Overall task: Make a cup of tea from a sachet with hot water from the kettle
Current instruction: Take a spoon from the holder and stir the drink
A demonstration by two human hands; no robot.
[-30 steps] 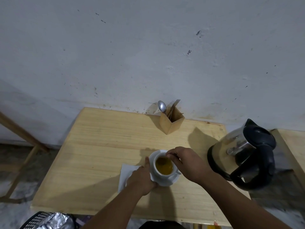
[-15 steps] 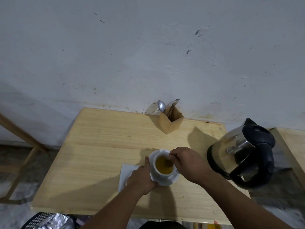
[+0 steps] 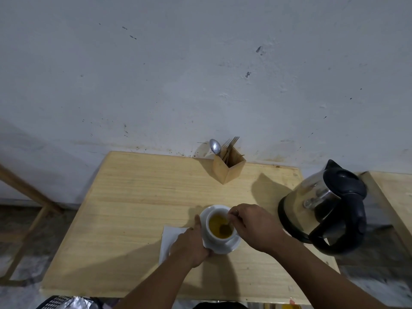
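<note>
A white cup (image 3: 213, 239) of yellow-brown tea stands on a white saucer (image 3: 233, 246) near the front of the wooden table (image 3: 133, 197). My left hand (image 3: 189, 244) grips the saucer's left edge, thumb up against the cup. My right hand (image 3: 254, 226) hovers at the cup's right rim, fingers pinched on a thin line. That line runs down to a dark lump, apparently the tea bag (image 3: 225, 229), sunk in the tea. The steel kettle (image 3: 321, 204) with black lid and handle stands to the right of the cup, apart from both hands.
A white napkin (image 3: 170, 237) lies partly under my left hand. A wooden cutlery holder (image 3: 229, 170) with a spoon and forks stands at the back by the wall. A second wooden surface (image 3: 392, 192) is at far right, a wooden frame (image 3: 29, 197) at left.
My right hand has shifted slightly over the cup's rim, and the dark lump now shows in the tea. Left hand, cup and kettle stay where they were.
</note>
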